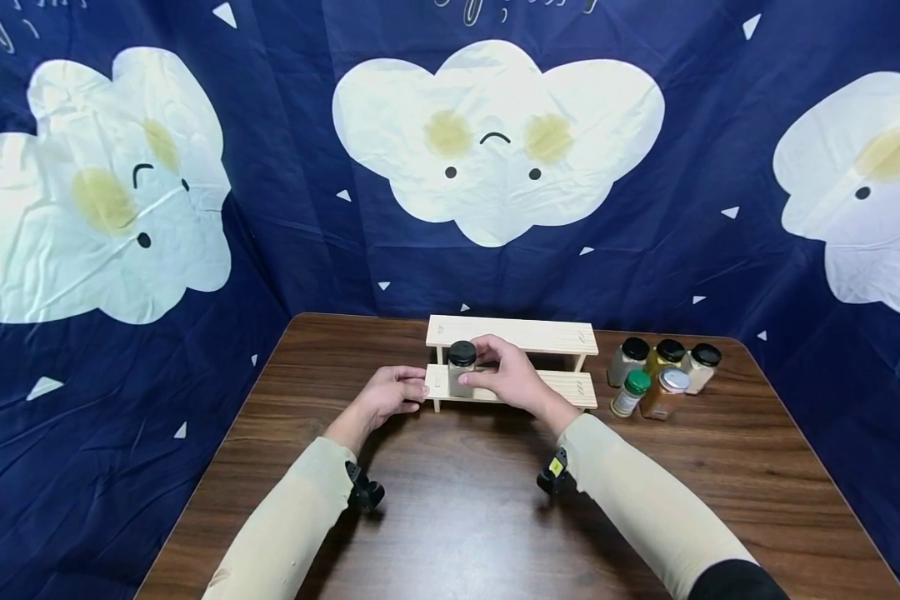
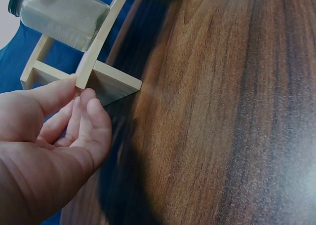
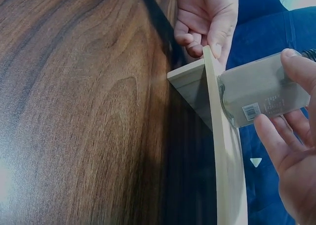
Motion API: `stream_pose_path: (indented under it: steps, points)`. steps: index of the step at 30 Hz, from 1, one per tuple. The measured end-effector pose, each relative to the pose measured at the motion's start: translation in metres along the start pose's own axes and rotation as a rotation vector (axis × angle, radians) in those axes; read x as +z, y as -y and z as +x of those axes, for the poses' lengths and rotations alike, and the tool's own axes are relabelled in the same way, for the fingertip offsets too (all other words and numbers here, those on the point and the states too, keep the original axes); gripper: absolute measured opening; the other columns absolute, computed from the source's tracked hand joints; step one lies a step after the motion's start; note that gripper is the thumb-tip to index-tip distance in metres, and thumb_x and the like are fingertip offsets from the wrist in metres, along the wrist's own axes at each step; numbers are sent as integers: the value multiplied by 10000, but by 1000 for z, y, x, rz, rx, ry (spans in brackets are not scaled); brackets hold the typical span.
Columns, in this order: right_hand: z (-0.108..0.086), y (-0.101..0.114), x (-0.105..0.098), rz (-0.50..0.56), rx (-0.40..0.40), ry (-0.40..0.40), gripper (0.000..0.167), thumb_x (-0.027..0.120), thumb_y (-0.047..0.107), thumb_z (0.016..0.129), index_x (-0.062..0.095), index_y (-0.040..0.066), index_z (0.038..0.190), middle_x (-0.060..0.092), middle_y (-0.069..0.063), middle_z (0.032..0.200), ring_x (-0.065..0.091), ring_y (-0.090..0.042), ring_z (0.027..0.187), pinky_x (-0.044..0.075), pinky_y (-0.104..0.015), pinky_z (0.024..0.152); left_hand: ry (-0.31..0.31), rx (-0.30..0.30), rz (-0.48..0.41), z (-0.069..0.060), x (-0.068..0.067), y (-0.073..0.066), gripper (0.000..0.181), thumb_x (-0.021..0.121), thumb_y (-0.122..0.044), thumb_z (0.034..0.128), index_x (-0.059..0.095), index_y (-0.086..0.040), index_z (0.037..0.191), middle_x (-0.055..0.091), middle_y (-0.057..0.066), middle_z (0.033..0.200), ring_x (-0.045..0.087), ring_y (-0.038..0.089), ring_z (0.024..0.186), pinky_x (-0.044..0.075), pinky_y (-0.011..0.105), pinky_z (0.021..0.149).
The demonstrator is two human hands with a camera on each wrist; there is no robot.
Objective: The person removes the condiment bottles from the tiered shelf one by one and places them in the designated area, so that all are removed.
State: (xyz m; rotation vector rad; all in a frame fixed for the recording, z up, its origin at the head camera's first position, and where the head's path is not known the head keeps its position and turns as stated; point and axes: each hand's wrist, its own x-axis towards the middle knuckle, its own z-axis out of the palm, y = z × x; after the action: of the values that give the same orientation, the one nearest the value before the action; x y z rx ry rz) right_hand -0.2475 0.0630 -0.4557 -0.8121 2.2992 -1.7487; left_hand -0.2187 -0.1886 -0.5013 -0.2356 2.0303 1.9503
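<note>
A two-tier wooden rack (image 1: 573,387) of pale boards stands at the back of the table. On the left end of its lower tier is a square clear jar (image 3: 261,89) with a black lid and pale contents, its base against the board. My right hand (image 1: 513,375) grips this jar from the right side, thumb in front and fingers round the far side. My left hand (image 1: 390,392) pinches the left end of that lower board, the thumb above and fingers beneath, as the left wrist view shows. A barcode label shows on the jar in the right wrist view.
Right of the rack several spice jars stand grouped: black-lidded ones (image 1: 626,364) behind, a green-capped bottle (image 1: 627,398) and a silver-lidded orange jar (image 1: 662,398) in front. A blue cloth (image 1: 307,275) with cloud prints hangs behind the brown wooden table (image 1: 465,500).
</note>
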Motion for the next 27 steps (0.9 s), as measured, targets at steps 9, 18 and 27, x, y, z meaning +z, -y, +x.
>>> stream_pose_path:
  steps: [9,18,27]
  points:
    - [-2,0,-6,-44,-53,-8,477,885,62,794,662,19,1214,711,-158,1138,687,-336,1017,532,-560,974,4,11,9,1,-1,2,457,679,25,941,540,89,1372,689,68,995,640,142,812,583,251,697]
    - [-2,5,-15,-83,-52,-14,464,890,94,799,678,80,1211,725,-81,1115,699,-257,998,552,-501,963,0,5,11,2,-1,0,450,675,30,942,544,81,1369,683,67,993,642,150,811,583,256,702]
    - [-7,13,-28,-62,-69,-26,462,890,90,797,697,68,1216,737,-120,1121,700,-280,1018,543,-510,976,4,4,10,2,-1,1,454,667,31,948,540,81,1381,671,108,1092,646,151,823,594,272,723]
